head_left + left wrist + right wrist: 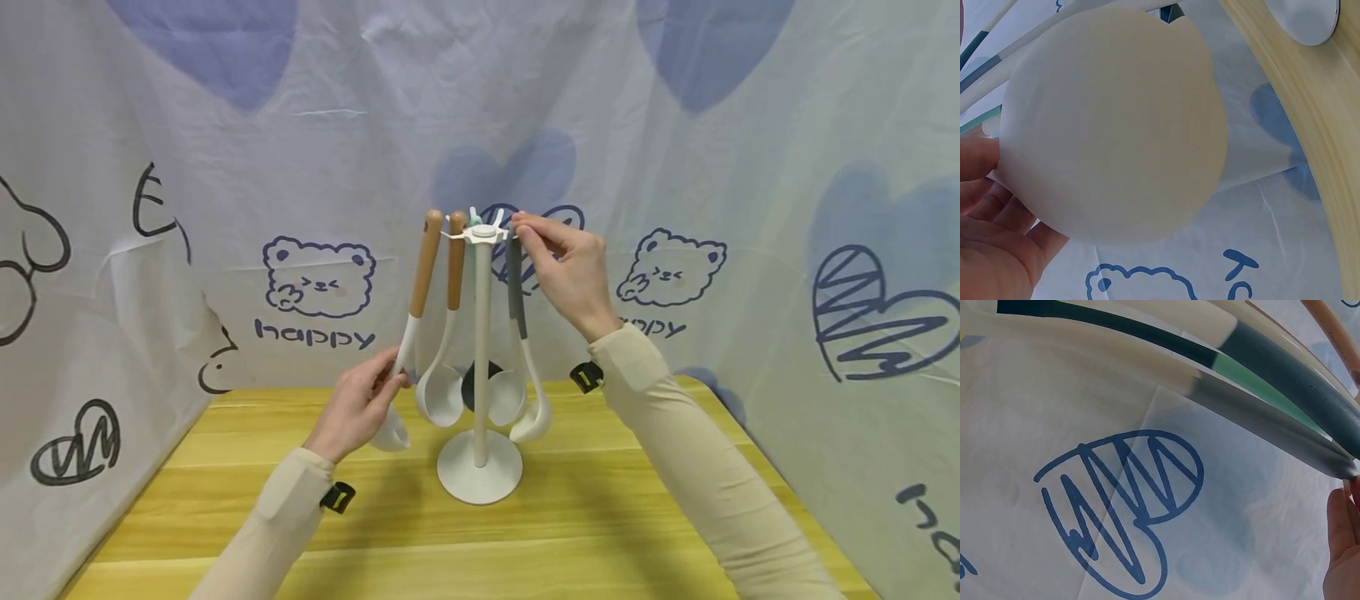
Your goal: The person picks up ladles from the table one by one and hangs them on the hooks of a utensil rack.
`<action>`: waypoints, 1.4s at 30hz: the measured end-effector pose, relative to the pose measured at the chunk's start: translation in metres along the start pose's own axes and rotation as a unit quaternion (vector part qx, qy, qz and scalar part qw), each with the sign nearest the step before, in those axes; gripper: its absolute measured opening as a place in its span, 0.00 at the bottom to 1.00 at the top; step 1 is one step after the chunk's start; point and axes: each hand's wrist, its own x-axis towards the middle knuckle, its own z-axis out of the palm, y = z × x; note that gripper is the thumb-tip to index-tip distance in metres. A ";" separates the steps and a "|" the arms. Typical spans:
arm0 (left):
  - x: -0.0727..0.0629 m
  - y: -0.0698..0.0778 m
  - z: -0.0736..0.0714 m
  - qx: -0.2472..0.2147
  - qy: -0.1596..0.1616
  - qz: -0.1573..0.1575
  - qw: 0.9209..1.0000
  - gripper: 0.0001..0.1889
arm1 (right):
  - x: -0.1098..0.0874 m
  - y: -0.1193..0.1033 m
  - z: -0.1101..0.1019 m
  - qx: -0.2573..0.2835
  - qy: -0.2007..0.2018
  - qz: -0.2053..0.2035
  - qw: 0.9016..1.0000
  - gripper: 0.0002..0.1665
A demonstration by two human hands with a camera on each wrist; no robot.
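A white utensil rack (482, 350) with a round base stands in the middle of the head view. My left hand (358, 404) pinches the white neck of a wooden-handled ladle (426, 271), whose handle leans toward the rack's top left. Its white bowl (1116, 131) fills much of the left wrist view. At the rack's top right, my right hand (566, 267) pinches the upper end of a grey-handled ladle (516, 292); the fingers partly hide its end and the hook. A second wooden-handled ladle (454, 275) hangs on the left side.
A dark utensil head (468, 386) and another white bowl (507, 397) hang behind the pole. The right wrist view shows a green handle (1266, 390) among the others. The rack stands on a wood-grain table (420, 542), before a printed white cloth (315, 167).
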 end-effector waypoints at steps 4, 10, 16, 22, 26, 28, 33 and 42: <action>-0.002 -0.001 0.000 -0.008 -0.005 -0.003 1.000 0.18 | 0.000 0.002 0.001 0.007 0.000 0.002 1.000 0.13; -0.001 -0.001 0.001 -0.020 -0.005 0.000 1.000 0.18 | 0.000 -0.001 0.000 0.014 -0.001 -0.002 1.000 0.13; 0.001 0.003 0.003 -0.023 -0.015 0.005 1.000 0.18 | -0.001 0.000 0.000 0.026 0.001 -0.007 1.000 0.13; 0.000 0.000 0.008 -0.028 -0.020 -0.003 0.999 0.19 | 0.000 -0.002 0.003 0.036 -0.003 0.008 0.999 0.13; 0.001 0.000 0.012 -0.034 -0.020 0.002 0.999 0.20 | 0.000 -0.002 0.001 0.038 -0.001 0.014 0.999 0.13; 0.001 0.000 0.014 -0.036 -0.019 0.004 0.999 0.20 | 0.000 -0.002 0.000 0.041 0.002 0.013 0.999 0.13; 0.002 0.004 0.020 -0.038 -0.029 -0.009 0.999 0.20 | -0.001 -0.002 0.000 0.061 0.007 0.017 0.998 0.13; -0.001 0.005 0.028 -0.048 -0.030 -0.022 0.998 0.21 | -0.003 0.000 0.001 0.070 0.010 0.024 0.997 0.13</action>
